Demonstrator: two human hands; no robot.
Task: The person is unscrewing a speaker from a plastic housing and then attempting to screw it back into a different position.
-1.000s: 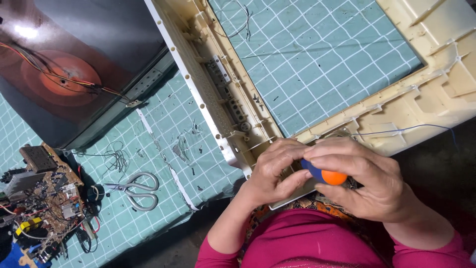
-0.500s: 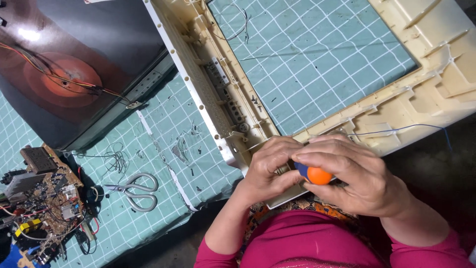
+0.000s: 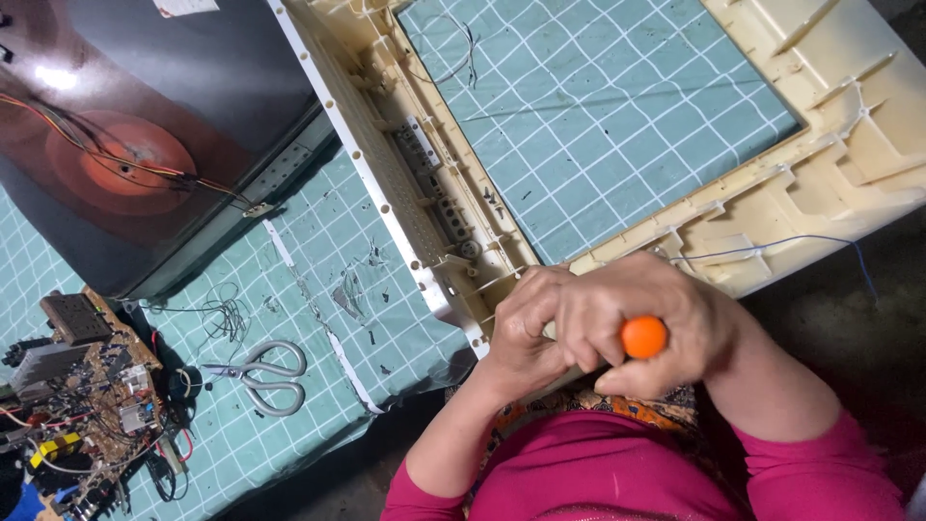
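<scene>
Gripping a screwdriver [image 3: 643,338] by its orange cap, the right hand [image 3: 656,323] has curled tighter, hiding the blue handle shown earlier, as if bearing down. The left hand [image 3: 526,333] stays wrapped beside it, steadying the tool at the cream frame's [image 3: 463,251] corner. Scissors [image 3: 260,374] lie apart on the mat [image 3: 598,125].

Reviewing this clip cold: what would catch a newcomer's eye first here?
Probably the orange-capped tool handle gripped in the right hand, pressed with the left hand against the near corner of a big cream plastic frame lying open over a teal grid mat. To the left sit a dark glass tube with wires, scissors, and a cluttered circuit board.
</scene>
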